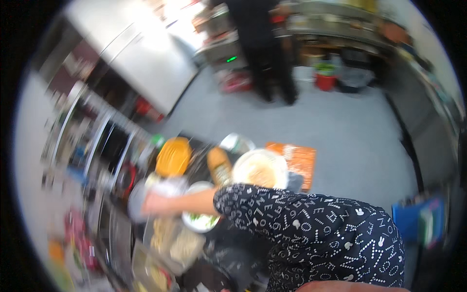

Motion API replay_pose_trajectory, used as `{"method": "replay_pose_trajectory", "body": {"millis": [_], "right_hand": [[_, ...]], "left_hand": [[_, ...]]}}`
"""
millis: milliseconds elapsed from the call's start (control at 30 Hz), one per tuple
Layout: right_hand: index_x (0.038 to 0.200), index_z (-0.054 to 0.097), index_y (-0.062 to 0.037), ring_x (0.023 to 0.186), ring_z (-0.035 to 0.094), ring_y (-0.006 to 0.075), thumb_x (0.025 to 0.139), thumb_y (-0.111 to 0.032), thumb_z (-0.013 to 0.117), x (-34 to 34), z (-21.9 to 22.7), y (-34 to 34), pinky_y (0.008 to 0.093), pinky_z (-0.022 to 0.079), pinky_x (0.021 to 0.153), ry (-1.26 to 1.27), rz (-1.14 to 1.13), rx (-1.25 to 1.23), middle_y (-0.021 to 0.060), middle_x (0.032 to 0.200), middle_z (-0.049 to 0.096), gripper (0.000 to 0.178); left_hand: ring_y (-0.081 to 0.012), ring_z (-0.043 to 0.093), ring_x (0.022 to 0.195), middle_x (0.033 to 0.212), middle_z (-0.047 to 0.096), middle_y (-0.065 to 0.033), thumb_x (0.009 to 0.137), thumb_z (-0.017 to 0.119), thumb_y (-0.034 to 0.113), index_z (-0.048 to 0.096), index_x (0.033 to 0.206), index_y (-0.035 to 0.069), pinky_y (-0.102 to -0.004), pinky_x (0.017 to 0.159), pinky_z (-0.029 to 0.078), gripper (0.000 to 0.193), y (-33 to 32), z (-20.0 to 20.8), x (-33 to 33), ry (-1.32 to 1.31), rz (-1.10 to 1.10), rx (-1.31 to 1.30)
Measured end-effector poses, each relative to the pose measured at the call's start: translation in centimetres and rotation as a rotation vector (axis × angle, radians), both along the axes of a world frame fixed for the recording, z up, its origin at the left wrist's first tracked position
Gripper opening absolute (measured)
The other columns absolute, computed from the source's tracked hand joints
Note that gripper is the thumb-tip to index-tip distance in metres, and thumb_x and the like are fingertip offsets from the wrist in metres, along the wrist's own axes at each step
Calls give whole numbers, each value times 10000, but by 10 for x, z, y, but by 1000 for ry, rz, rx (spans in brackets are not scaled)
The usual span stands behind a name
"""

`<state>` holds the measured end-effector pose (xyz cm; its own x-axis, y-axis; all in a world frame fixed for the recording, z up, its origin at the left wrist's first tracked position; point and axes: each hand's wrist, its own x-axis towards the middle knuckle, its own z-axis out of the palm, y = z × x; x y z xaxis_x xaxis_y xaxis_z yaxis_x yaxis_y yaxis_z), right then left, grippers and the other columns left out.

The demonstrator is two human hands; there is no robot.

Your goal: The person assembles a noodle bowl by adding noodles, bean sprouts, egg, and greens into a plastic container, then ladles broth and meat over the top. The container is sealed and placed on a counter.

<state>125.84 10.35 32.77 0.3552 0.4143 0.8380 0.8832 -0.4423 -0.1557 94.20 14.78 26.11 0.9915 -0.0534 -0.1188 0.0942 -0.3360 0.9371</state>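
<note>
My right arm, in a black sleeve with white letters and figures, stretches leftward across the work surface. At its end my right hand is smeared by motion, so its fingers cannot be made out. It is over or beside a pale, see-through plastic item, perhaps a container or lid. A white bowl with chopped greens lies partly under the forearm. Just nearer stands a clear tub with pale food in two parts. I cannot see my left hand.
A yellow ribbed container, a brown-topped jar and a large white tub stand beyond my arm. An orange net sack lies right of the tub. A person in dark clothes stands at the far counter, near a red bucket.
</note>
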Motion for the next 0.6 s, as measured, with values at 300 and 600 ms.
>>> {"method": "replay_pose_trajectory", "body": {"millis": [300, 600], "right_hand": [[851, 661, -149, 879, 609, 324, 806, -240, 657, -139, 38, -133, 473, 473, 749, -61, 235, -17, 129, 904, 652, 101], [1075, 658, -63, 1054, 606, 311, 811, -88, 642, -280, 117, -104, 397, 510, 884, 111, 61, -17, 127, 1058, 636, 265]], "left_hand": [[-370, 554, 1200, 1360, 520, -236, 901, 579, 393, 349, 1488, 127, -475, 850, 540, 684, -119, 62, 62, 156, -219, -783], [-386, 468, 1281, 1466, 399, -223, 916, 508, 405, 202, 1556, 177, -507, 781, 578, 745, 147, 134, -52, -470, 392, -1192]]}}
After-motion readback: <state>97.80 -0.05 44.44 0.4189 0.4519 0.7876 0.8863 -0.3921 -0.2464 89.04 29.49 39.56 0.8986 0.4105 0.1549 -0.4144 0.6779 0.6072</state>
